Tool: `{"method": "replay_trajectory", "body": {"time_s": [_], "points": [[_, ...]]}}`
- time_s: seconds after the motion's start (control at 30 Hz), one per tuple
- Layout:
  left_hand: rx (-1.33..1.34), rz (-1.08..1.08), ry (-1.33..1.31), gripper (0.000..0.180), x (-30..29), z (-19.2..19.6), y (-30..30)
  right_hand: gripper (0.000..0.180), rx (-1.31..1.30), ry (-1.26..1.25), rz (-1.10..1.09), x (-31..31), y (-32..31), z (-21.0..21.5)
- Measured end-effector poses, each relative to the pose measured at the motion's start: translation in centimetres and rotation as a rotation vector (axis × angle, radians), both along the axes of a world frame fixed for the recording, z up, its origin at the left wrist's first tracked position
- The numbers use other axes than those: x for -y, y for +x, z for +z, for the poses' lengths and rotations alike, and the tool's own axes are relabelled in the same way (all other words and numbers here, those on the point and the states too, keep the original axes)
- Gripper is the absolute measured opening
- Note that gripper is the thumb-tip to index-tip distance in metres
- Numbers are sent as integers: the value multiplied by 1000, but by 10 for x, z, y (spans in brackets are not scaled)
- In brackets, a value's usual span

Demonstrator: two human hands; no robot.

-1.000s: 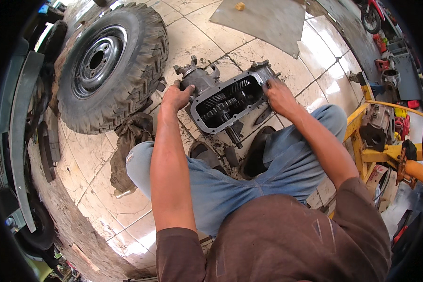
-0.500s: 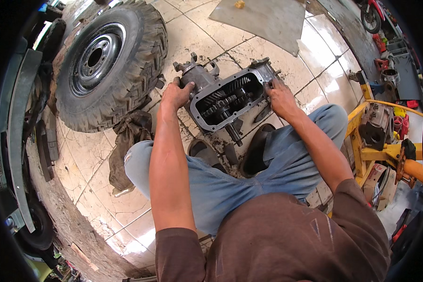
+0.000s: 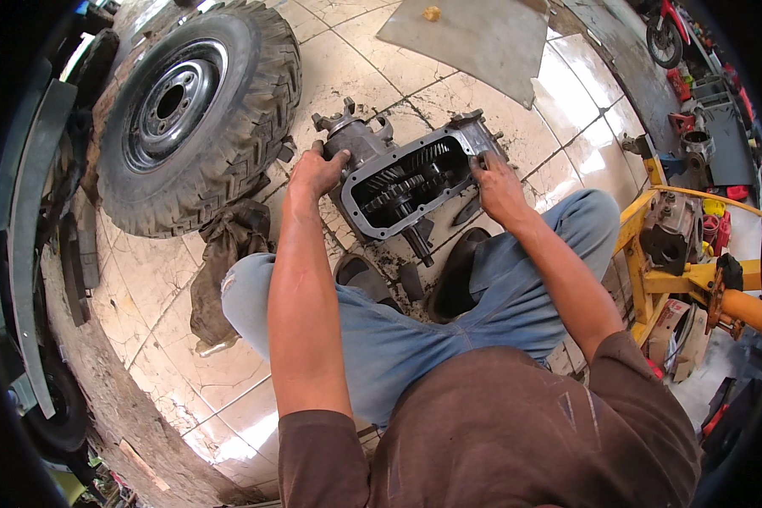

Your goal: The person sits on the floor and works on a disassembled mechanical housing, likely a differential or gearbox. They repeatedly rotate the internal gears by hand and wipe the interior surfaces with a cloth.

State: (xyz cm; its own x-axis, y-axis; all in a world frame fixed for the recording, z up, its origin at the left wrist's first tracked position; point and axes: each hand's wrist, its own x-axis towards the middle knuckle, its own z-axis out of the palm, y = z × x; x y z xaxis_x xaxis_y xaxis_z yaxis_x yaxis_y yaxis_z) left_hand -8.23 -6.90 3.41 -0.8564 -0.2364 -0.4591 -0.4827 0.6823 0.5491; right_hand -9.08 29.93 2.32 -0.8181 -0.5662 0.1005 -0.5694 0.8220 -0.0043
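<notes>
Open, dark-grey, oblong metal gear housing [image 3: 425,209] lies between person's hands, spaced apart: left hand [image 3: 317,173] clamped on its left end, right hand [image 3: 499,186] gripping right end.

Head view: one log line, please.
left hand: on gear housing, left end | right hand: at right end | gears: exposed

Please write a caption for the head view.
Left hand and right hand on an open gear housing, near a tire.
</notes>
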Motion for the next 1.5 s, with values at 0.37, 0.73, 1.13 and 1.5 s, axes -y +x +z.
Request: {"method": "replay_trajectory", "body": {"time_s": [0.37,0.73,1.13,1.5], "points": [[-33,8,-17,86,2,-14,-3,46,99,-276,228,72,95,22],[8,-22,36,89,2,-3,-3,48,24,-148,25,7,41,6],[-22,-20,-9,81,4,-13,-5,48,62,-296,143,76,108,20],[-25,-10,-20,84,1,-8,1,49,158,-302,377,104,129,38]]}}
